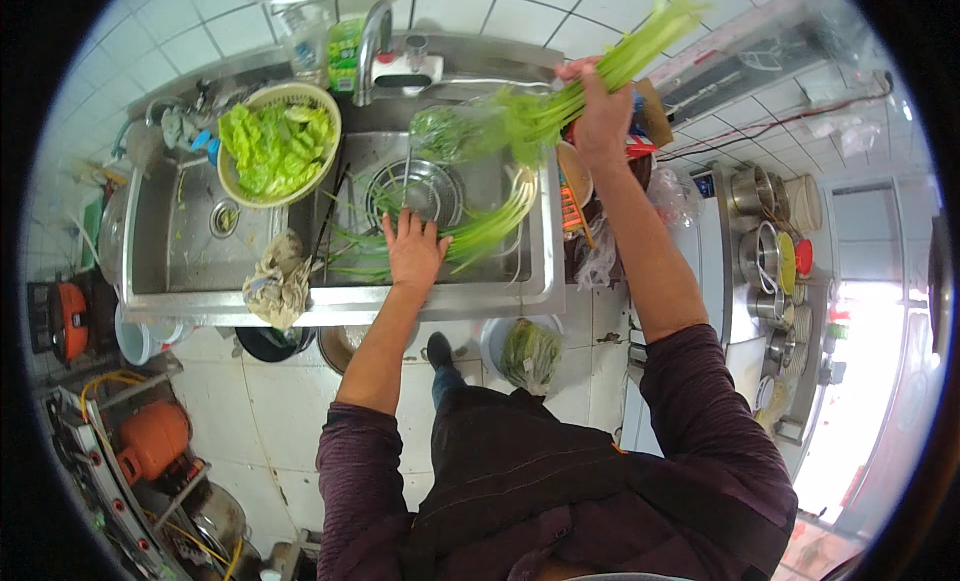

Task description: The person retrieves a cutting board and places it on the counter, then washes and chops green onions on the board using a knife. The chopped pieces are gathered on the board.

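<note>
Raised above the sink's right rear corner, my right hand (602,115) grips a bunch of celery (619,59), its stalks slanting up to the right. My left hand (415,249) is low over the right basin with fingers spread, touching or just above the green tips of some scallions (491,232). Their white root ends curve up at the basin's right side. A round metal strainer (440,191) lies in the basin behind my left hand. Leafy greens in a clear plastic bag (446,133) rest at the basin's back, partly behind the celery leaves.
A colander of lettuce (277,146) straddles the divider near the left basin (196,239). A crumpled cloth (279,281) hangs on the front rim. The faucet (367,52) stands at the back. Below the sink, a bucket (495,341) holds a bagged leafy vegetable (531,356).
</note>
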Motion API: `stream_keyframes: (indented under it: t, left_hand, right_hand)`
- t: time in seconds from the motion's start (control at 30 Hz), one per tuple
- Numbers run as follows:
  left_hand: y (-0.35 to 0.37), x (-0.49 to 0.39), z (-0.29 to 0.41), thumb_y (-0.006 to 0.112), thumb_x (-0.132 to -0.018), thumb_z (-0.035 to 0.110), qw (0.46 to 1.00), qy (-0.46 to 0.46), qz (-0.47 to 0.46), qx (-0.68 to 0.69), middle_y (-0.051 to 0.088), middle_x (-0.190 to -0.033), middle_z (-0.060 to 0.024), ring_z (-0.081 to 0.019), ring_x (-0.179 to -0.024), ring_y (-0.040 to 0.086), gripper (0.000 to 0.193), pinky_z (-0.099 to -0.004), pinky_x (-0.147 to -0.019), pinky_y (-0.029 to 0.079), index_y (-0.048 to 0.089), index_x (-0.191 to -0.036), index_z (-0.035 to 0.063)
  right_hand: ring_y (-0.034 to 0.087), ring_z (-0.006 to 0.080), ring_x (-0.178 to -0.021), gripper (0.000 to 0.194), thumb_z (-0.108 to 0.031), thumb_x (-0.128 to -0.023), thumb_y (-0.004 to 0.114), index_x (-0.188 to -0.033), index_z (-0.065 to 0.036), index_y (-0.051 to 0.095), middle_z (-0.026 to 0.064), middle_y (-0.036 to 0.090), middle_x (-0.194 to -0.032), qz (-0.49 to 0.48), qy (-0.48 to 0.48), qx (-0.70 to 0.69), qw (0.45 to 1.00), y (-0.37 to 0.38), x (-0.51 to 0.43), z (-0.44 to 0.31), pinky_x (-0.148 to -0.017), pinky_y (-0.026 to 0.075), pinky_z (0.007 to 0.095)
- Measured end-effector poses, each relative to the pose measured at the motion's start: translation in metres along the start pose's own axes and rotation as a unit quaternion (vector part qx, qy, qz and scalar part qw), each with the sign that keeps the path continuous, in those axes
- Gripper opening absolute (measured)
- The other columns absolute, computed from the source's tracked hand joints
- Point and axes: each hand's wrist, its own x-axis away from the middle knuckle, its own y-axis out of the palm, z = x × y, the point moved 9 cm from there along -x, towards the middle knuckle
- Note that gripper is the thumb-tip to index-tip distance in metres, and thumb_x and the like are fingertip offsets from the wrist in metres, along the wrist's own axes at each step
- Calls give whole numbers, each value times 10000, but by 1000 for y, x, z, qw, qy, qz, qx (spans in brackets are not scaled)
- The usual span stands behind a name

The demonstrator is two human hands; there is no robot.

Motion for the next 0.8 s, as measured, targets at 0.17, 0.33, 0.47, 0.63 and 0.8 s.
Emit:
stream_keyframes:
  t: [0.17, 0.33, 0.47, 0.63, 0.8]
  left_hand:
    - [-4, -2, 3, 652, -917, 435, 1000, 20, 9, 2, 594, -1293, -168, -351, -1359, 428, 420, -633, -1198, 162, 711, -1097, 59]
    - [-35, -10, 19, 623, -947, 456, 999, 18, -4, -36, 537, -1408, -176, -360, -1384, 421, 483, -644, -1187, 181, 645, -1262, 91]
    - [-130, -4, 95, 574, -1012, 347, 982, 116, 139, 59, 477, -1477, -222, -415, -1393, 405, 487, -606, -1174, 232, 541, -1399, 53]
    - [-216, 52, 259, 642, -977, 257, 903, 227, 129, 340, 457, -1476, -266, -440, -1385, 408, 574, -532, -1186, 262, 458, -1428, -47]
    - [-185, 127, 463, 906, -641, 76, 841, 301, -229, 387, 463, -1491, -249, -407, -1393, 427, 1072, -441, -1168, 314, 303, -1519, -45]
  right_hand:
    - [615, 238, -898, 68, -31, -984, 526, -1045, -14, 501, 116, 596, -966, 61, -20, -257, 964, -66, -34, -100, -1061, 490, 542]
    - [620, 233, -931, 70, -83, -1019, 540, -1070, -55, 501, 81, 587, -958, 107, -45, -271, 956, -149, -10, -178, -1053, 502, 538]
    - [638, 249, -917, 85, -124, -1032, 538, -1078, -60, 508, 86, 596, -938, 153, -16, -230, 961, -218, 77, -198, -951, 560, 507]
    - [625, 224, -915, 107, -89, -1029, 533, -1118, -46, 492, 99, 576, -984, 217, 5, -193, 957, -271, 217, -209, -953, 556, 481]
    - [636, 226, -929, 113, -56, -1022, 519, -1127, -26, 491, 97, 581, -1010, 321, 122, -279, 897, -343, 347, -201, -970, 560, 451]
